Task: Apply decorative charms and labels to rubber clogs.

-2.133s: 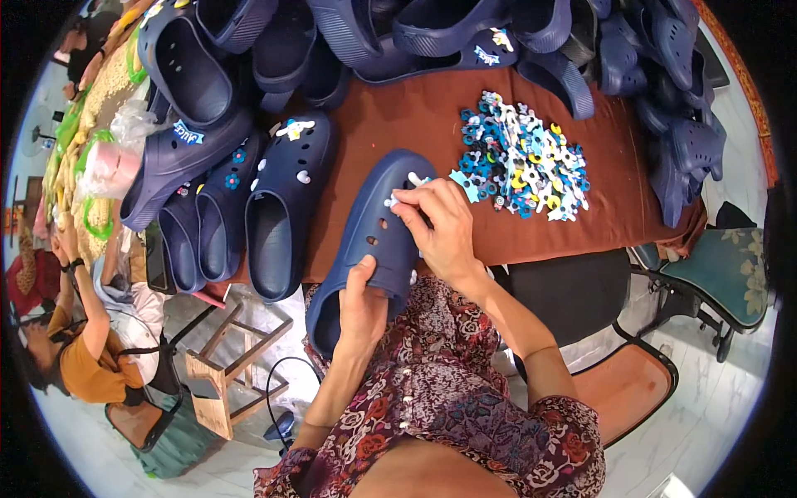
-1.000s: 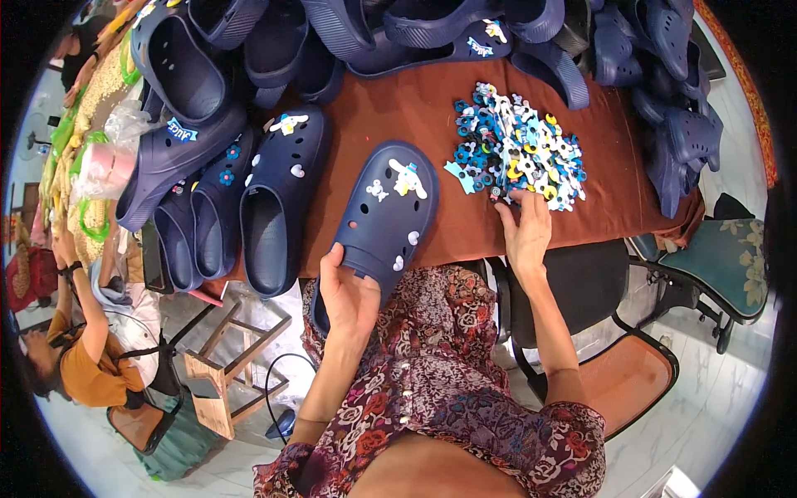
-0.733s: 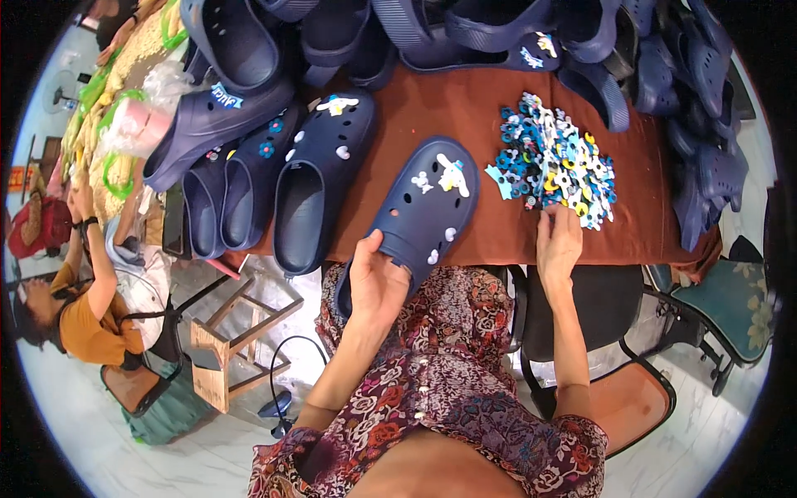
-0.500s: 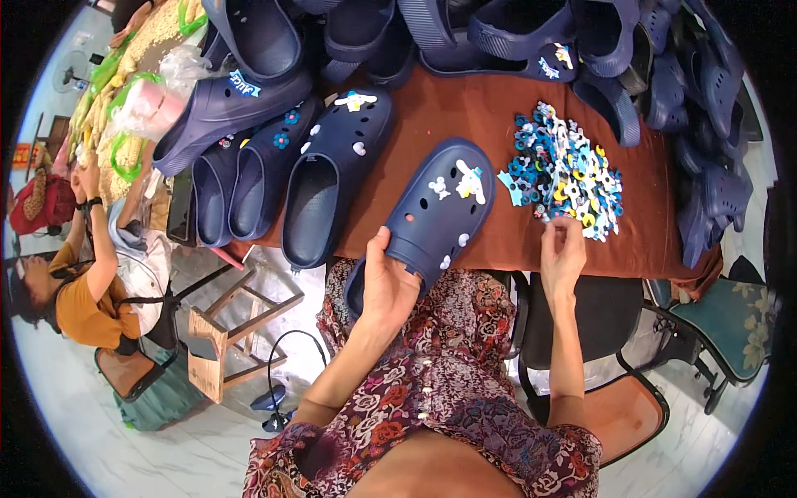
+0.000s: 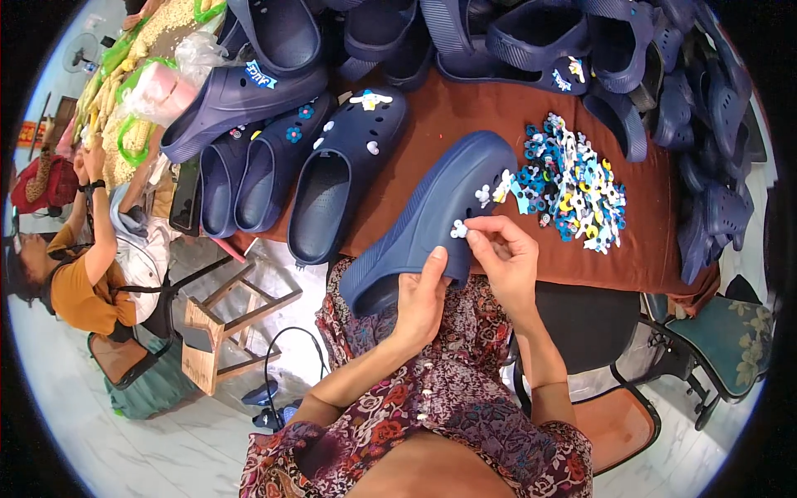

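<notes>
A navy clog is tilted on its side at the table's front edge, with white charms on its upper turned to the right. My left hand grips it at the heel opening, thumb outside and fingers inside. In a pinch between thumb and forefinger, my right hand has a small white charm against the clog's upper. Whether the charm's stem sits in a hole is hidden. Just beyond lies a heap of blue, white and yellow charms. To the left, another navy clog bears white charms on its toe.
A brown cloth covers the table. More navy clogs crowd its left, back and right sides. At far left, a person sits by yellowish produce. A wooden stool and chairs stand around below table height.
My right hand has come from the charm heap to the clog, bringing a white charm. My left hand has rolled the clog so its charm-bearing upper faces right.
</notes>
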`<control>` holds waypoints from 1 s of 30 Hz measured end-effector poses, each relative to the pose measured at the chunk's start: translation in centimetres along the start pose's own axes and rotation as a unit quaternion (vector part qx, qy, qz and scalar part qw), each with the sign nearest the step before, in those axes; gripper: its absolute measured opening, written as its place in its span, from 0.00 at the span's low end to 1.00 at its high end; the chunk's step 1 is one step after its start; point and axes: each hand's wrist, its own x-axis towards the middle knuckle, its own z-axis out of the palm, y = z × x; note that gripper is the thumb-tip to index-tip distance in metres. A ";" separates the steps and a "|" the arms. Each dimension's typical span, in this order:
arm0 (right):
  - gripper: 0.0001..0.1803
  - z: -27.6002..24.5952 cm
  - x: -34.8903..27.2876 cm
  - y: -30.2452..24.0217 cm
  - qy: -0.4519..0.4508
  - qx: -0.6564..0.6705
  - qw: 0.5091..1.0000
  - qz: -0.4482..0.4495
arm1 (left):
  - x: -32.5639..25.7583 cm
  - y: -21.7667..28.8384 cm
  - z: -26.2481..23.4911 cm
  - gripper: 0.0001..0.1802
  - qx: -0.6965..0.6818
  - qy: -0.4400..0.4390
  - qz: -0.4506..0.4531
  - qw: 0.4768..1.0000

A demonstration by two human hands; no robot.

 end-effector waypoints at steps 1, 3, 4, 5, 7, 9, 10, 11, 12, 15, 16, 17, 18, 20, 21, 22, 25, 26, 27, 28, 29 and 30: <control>0.09 0.0 0.1 0.1 0.000 -0.001 1.000 0.001 | 0.0 -0.1 0.0 0.23 0.013 -0.003 0.017 1.000; 0.07 -0.1 0.2 0.2 -0.004 -0.040 0.999 -0.015 | 0.0 -0.2 -0.2 0.22 0.032 -0.004 0.027 0.999; 0.07 -0.1 0.3 0.2 -0.004 -0.041 0.999 -0.014 | -0.1 -0.2 -0.2 0.22 0.051 -0.005 0.039 0.998; 0.06 -0.2 0.3 0.2 -0.015 -0.018 1.000 -0.010 | -0.1 -0.3 -0.4 0.22 0.051 -0.004 0.038 0.998; 0.06 -0.5 0.5 0.1 -0.025 0.004 1.000 -0.005 | 0.0 -0.6 -0.7 0.21 0.092 -0.019 0.046 0.995; 0.04 -1.1 0.8 -0.2 -0.047 0.025 0.998 0.041 | -0.1 -0.8 -0.9 0.20 0.111 -0.022 0.057 0.992; 0.04 -1.3 1.0 -0.3 -0.046 0.025 0.998 0.042 | -0.1 -0.9 -0.9 0.20 0.131 -0.026 0.069 0.989; 0.04 -1.5 1.1 -0.4 -0.052 0.022 0.997 0.053 | -0.2 -0.9 -0.8 0.20 0.130 -0.026 0.068 0.989; 0.04 -1.7 1.3 -0.5 -0.057 0.018 0.996 0.063 | -0.2 -0.8 -0.7 0.20 0.149 -0.030 0.074 0.986; 0.05 -2.0 1.4 -0.4 -0.071 0.023 0.995 0.070 | -0.3 -0.6 -0.3 0.20 0.175 -0.035 0.084 0.980; 0.05 -1.9 1.4 -0.3 -0.071 0.023 0.995 0.070 | -0.4 -0.6 -0.3 0.21 0.182 -0.036 0.089 0.979; 0.04 -1.8 1.2 -0.3 -0.063 0.026 0.995 0.070 | -0.4 -0.7 -0.4 0.21 0.182 -0.036 0.088 0.979; 0.04 -1.6 1.0 -0.2 -0.055 0.030 0.996 0.070 | -0.5 -0.9 -0.6 0.20 0.180 -0.034 0.082 0.980; 0.04 -1.3 0.7 -0.1 -0.046 0.021 0.997 0.066 | -0.5 -0.9 -0.7 0.20 0.177 -0.032 0.075 0.981; 0.04 -1.1 0.6 0.0 -0.036 0.012 0.997 0.061 | -0.4 -0.8 -0.7 0.20 0.169 -0.031 0.072 0.983; 0.04 -0.7 0.3 0.1 -0.035 0.012 0.997 0.061 | -0.4 -0.8 -0.7 0.19 0.160 -0.029 0.070 0.984; 0.03 0.2 -0.1 0.8 0.013 -0.016 1.000 -0.022 | -0.6 -0.5 -0.5 0.19 0.153 -0.017 0.027 0.988; 0.03 0.4 -0.2 1.0 0.018 -0.015 0.999 -0.036 | -0.5 -0.6 -0.6 0.19 0.153 -0.017 0.026 0.988; 0.03 0.5 -0.2 1.2 0.023 -0.015 0.998 -0.051 | -0.4 -1.0 -0.6 0.19 0.127 -0.017 0.048 0.991; 0.03 0.5 -0.1 1.1 0.023 -0.015 0.998 -0.051 | -0.3 -1.2 -0.7 0.20 0.100 -0.016 0.069 0.992; 0.04 0.5 -0.1 1.0 0.021 -0.026 0.998 -0.056 | -0.4 -1.3 -0.8 0.20 0.101 -0.016 0.068 0.992; 0.05 0.6 -0.1 0.8 0.018 -0.037 0.997 -0.062 | -0.5 -1.3 -0.8 0.20 0.102 -0.018 0.063 0.993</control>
